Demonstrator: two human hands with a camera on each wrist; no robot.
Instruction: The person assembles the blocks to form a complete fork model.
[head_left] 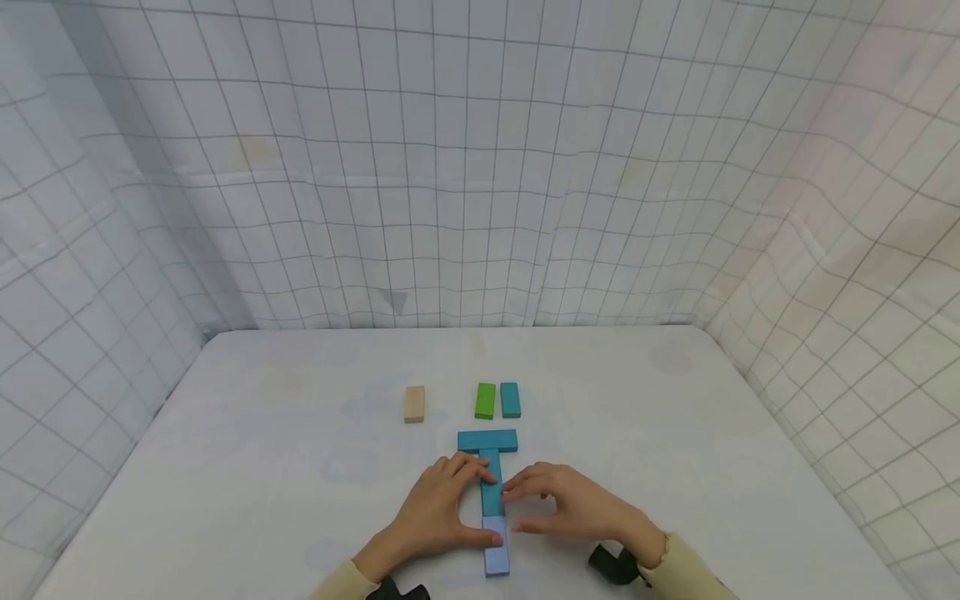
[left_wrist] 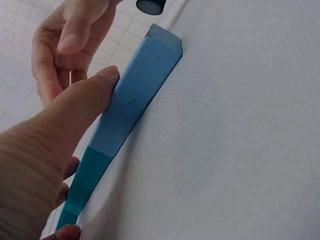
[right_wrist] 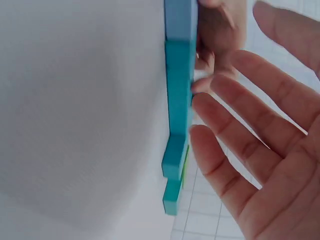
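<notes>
A T shape of flat blocks lies on the table. Its top is a teal crossbar block (head_left: 487,441), with a teal stem block (head_left: 491,502) running from it toward me and a light blue block (head_left: 497,563) end to end with that. My left hand (head_left: 435,512) spreads along the stem's left side, thumb on the light blue block and fingertips at the teal stem block. On the other side, my right hand (head_left: 573,504) hovers beside the stem with its fingers (right_wrist: 252,122) spread and nothing held; in the right wrist view they look apart from the blocks.
Beyond the crossbar lie a beige block (head_left: 414,404), a green block (head_left: 485,401) and another teal block (head_left: 510,400). The white table (head_left: 225,467) is closed in by grid-patterned curtains (head_left: 480,183) at the back and both sides. Dark wrist devices (head_left: 617,565) sit at both cuffs.
</notes>
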